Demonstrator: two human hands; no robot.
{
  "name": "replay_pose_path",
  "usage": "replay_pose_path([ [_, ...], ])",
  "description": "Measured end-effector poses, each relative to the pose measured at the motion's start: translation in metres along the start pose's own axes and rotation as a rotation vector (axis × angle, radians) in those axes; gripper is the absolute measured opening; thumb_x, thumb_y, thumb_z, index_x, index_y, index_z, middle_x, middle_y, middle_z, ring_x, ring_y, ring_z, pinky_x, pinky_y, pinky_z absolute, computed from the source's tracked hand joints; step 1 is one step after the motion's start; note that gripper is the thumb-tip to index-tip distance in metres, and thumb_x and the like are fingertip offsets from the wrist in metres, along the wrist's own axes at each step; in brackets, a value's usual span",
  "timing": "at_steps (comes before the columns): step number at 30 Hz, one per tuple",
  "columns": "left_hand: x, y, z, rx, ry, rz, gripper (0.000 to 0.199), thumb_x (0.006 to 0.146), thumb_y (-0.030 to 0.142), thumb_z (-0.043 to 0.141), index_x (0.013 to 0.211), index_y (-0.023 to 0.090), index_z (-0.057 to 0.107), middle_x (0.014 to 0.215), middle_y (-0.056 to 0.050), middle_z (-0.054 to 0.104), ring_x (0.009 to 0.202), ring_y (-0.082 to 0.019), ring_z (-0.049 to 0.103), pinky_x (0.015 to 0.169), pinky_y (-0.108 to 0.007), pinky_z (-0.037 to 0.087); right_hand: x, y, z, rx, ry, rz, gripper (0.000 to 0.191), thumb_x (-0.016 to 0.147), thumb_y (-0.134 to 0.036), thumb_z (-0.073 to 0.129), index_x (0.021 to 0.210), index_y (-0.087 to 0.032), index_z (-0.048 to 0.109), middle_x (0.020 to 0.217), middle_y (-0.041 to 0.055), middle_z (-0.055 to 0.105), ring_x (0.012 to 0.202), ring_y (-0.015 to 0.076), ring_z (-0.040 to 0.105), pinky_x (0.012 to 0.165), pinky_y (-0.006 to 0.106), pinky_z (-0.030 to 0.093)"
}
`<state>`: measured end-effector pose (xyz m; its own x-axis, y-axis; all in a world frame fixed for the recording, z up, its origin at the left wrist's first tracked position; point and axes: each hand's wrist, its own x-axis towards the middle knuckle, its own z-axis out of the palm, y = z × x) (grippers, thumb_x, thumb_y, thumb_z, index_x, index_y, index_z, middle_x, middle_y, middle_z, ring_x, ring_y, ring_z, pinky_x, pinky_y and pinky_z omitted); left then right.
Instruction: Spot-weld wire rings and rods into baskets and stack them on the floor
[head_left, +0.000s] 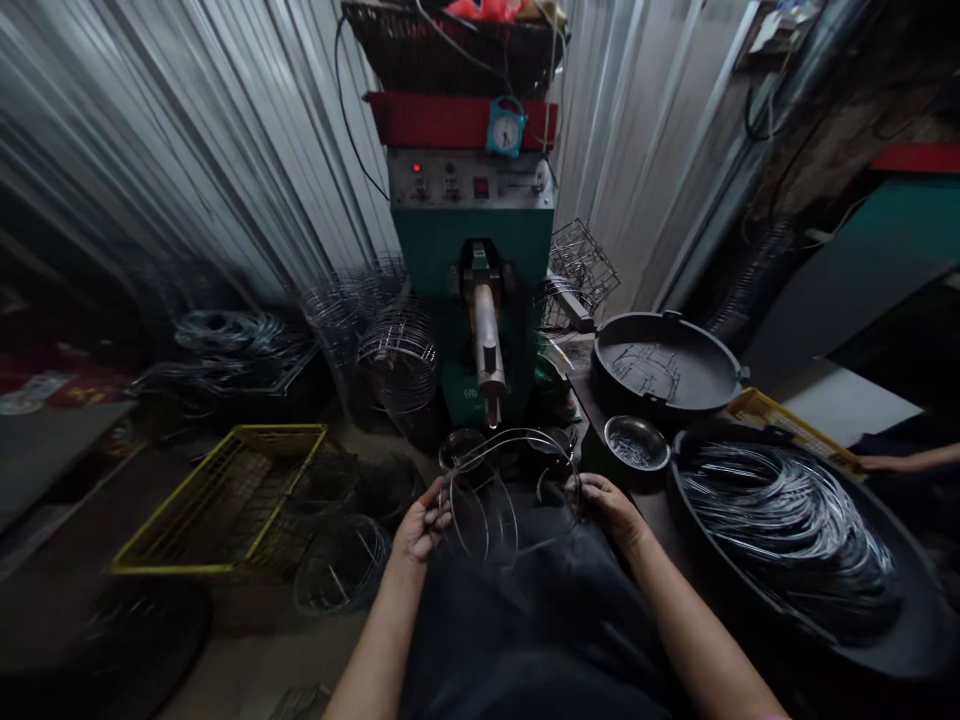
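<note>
Between my hands is a thin wire frame [486,525] made of curved loops, held over my lap just below the green machine's metal arm [487,335]. My left hand [427,520] closes its fingers on the frame's left side. At the right side, my right hand [606,505] pinches the frame's wire. The lower loops are faint against my dark clothing. A small metal bowl [636,443] of short metal pieces stands to the right of my right hand.
A black tray [922,630] with many wire rings stands at right, a round pan [667,362] behind it. A yellow-rimmed basket [225,500] and wire cages [341,565] are at left. Another person's hand [885,463] shows at the far right.
</note>
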<state>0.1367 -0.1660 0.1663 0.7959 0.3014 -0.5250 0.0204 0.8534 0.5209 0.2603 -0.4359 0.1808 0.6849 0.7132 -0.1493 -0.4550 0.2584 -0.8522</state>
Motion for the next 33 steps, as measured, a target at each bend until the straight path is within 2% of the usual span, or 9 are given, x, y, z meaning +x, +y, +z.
replay_pose_path([
  [3,-0.012,-0.012,-0.021,-0.001,-0.018,-0.069,0.02,0.08,0.023,0.052,0.094,0.011,0.06,0.048,0.004,0.048,0.029,0.0,0.034,0.028,-0.011,0.026,-0.015,-0.003,0.03,0.034,-0.052,0.027,0.021,0.065,-0.029,0.068,0.078,-0.014,0.063,0.056,-0.0004,0.056,0.042,0.0073,0.048,0.033,0.016,0.034],
  [7,-0.026,-0.025,-0.041,0.001,-0.097,-0.157,0.04,0.081,0.038,0.048,0.107,0.008,0.054,0.054,-0.001,0.058,0.039,-0.009,0.052,0.038,-0.021,0.043,-0.02,-0.007,0.063,0.148,0.0,0.037,0.014,0.069,-0.024,0.065,0.079,-0.015,0.062,0.059,-0.0016,0.054,0.041,0.0033,0.044,0.03,0.011,0.031],
  [9,-0.034,-0.029,-0.046,-0.031,-0.155,-0.155,0.046,0.081,0.043,0.045,0.108,0.007,0.053,0.06,-0.004,0.062,0.043,-0.012,0.056,0.042,-0.024,0.046,-0.018,-0.006,0.071,0.267,0.049,0.037,0.013,0.068,-0.022,0.066,0.078,-0.016,0.061,0.064,-0.0017,0.057,0.043,0.0022,0.044,0.03,0.009,0.032],
  [16,-0.072,-0.048,-0.051,-0.071,-0.305,-0.092,0.05,0.076,0.05,0.049,0.107,0.011,0.054,0.092,-0.014,0.065,0.081,-0.023,0.062,0.068,-0.035,0.048,-0.006,-0.002,0.082,0.507,0.224,0.049,0.006,0.07,-0.018,0.065,0.072,-0.016,0.06,0.07,-0.001,0.063,0.055,0.0053,0.057,0.044,0.011,0.048],
  [21,-0.088,-0.066,-0.051,0.07,-0.4,-0.009,0.061,0.064,0.041,0.066,0.117,0.015,0.049,0.1,-0.013,0.062,0.085,-0.023,0.06,0.077,-0.037,0.043,0.012,0.004,0.078,0.533,0.307,-0.021,0.01,0.067,-0.018,0.068,0.068,-0.019,0.058,0.068,-0.0044,0.064,0.059,0.0057,0.059,0.052,0.013,0.052],
  [24,-0.09,-0.073,-0.042,0.192,-0.368,0.066,0.057,0.061,0.03,0.071,0.112,0.014,0.053,0.085,-0.01,0.065,0.074,-0.019,0.061,0.075,-0.033,0.043,0.025,0.008,0.072,0.49,0.382,-0.075,0.014,0.065,-0.022,0.07,0.066,-0.02,0.057,0.062,-0.007,0.063,0.057,0.0063,0.059,0.052,0.016,0.052],
  [27,-0.087,-0.077,-0.032,0.263,-0.268,0.149,0.051,0.061,0.029,0.071,0.107,0.015,0.055,0.071,-0.004,0.064,0.053,-0.011,0.055,0.058,-0.025,0.043,0.035,0.013,0.068,0.524,0.462,-0.054,0.017,0.064,-0.025,0.071,0.063,-0.02,0.055,0.057,-0.0075,0.061,0.054,0.008,0.058,0.052,0.021,0.052],
  [29,-0.084,-0.079,-0.027,0.274,-0.206,0.21,0.048,0.062,0.032,0.07,0.104,0.016,0.055,0.066,-0.001,0.062,0.042,-0.007,0.047,0.046,-0.021,0.037,0.039,0.019,0.07,0.553,0.48,-0.045,0.019,0.063,-0.027,0.072,0.062,-0.02,0.054,0.056,-0.0075,0.061,0.054,0.0087,0.058,0.055,0.023,0.053],
  [33,-0.08,-0.079,-0.021,0.244,-0.093,0.315,0.037,0.06,0.034,0.071,0.09,0.016,0.057,0.056,0.004,0.055,0.034,-0.002,0.036,0.036,-0.017,0.027,0.039,0.039,0.077,0.56,0.479,-0.032,0.025,0.06,-0.033,0.073,0.059,-0.02,0.052,0.055,-0.0077,0.061,0.055,0.0094,0.059,0.064,0.027,0.053],
])
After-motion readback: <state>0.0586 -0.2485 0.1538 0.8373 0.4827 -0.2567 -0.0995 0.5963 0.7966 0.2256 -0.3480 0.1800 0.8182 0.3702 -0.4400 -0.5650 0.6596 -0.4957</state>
